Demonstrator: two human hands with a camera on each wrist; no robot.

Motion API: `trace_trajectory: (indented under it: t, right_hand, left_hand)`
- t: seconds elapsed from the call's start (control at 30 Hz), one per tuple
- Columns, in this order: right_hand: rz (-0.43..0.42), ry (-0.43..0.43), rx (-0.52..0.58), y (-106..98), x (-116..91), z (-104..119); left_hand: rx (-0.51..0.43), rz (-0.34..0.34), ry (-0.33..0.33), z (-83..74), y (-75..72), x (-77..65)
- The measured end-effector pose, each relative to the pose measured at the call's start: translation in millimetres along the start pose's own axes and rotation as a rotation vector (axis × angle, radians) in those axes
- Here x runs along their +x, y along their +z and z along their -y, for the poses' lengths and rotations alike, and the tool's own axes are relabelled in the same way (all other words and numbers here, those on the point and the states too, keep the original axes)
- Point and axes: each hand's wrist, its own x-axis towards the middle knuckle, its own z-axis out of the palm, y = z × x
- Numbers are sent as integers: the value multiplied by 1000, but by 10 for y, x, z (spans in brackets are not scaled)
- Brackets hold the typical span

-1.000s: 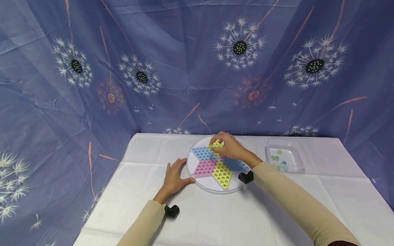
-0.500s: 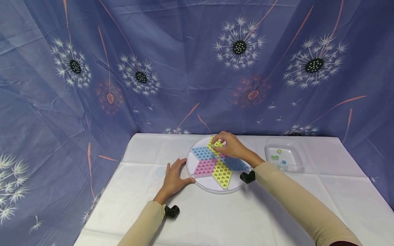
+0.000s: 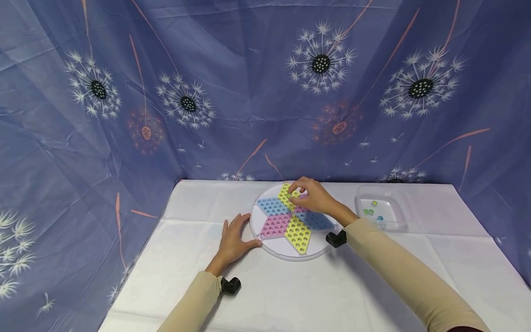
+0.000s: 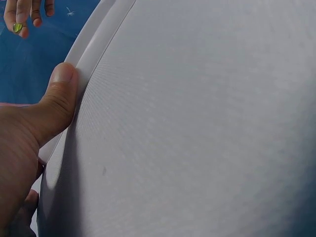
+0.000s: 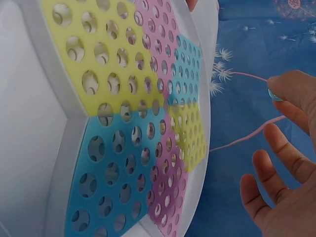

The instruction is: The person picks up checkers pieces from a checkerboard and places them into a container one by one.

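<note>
On the table lies a round white Chinese checkers board point(image 3: 271, 249) with a star of yellow, pink and blue perforated points. My right hand point(image 3: 314, 197) is above the far yellow point, pinching a small glass marble point(image 4: 18, 28) between thumb and index finger. The marble looks yellow-green in the left wrist view and bluish in the right wrist view. The other right fingers are spread loosely. My left hand point(image 3: 232, 240) rests against the board's left rim, its thumb point(image 4: 63, 86) and fingertips touching the edge, fingers extended.
A clear plastic container point(image 3: 398, 221) stands to the right of the board with several green and blue marbles point(image 3: 380, 218) inside. White cloth point(image 3: 290, 295) covers the table. A blue dandelion-print curtain point(image 3: 249, 115) hangs behind and at the left.
My right hand has shifted slightly to the right over the far yellow point, still pinching the marble. The left hand stays at the rim, and the head view has turned slightly.
</note>
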Motion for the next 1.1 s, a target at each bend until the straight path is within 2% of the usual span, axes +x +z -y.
trace_trajectory:
  t: [0.27,0.47,0.67,0.87,1.1]
  right_hand:
    - [-26,-10,-14,-31,-17,-64]
    - [-48,21,-3,-138,-99,-124]
    - [-82,56,-34,-328,-246,-216]
    - [-127,84,-74,-568,-413,-429]
    - [-177,176,-101,-853,-671,-644]
  left_hand:
    - [15,9,3,10,-3,0]
    - [11,13,3,-6,-13,-3]
    - [6,10,3,-6,-11,-4]
    - [16,7,7,13,-5,-5]
    - [22,4,10,26,-2,-8]
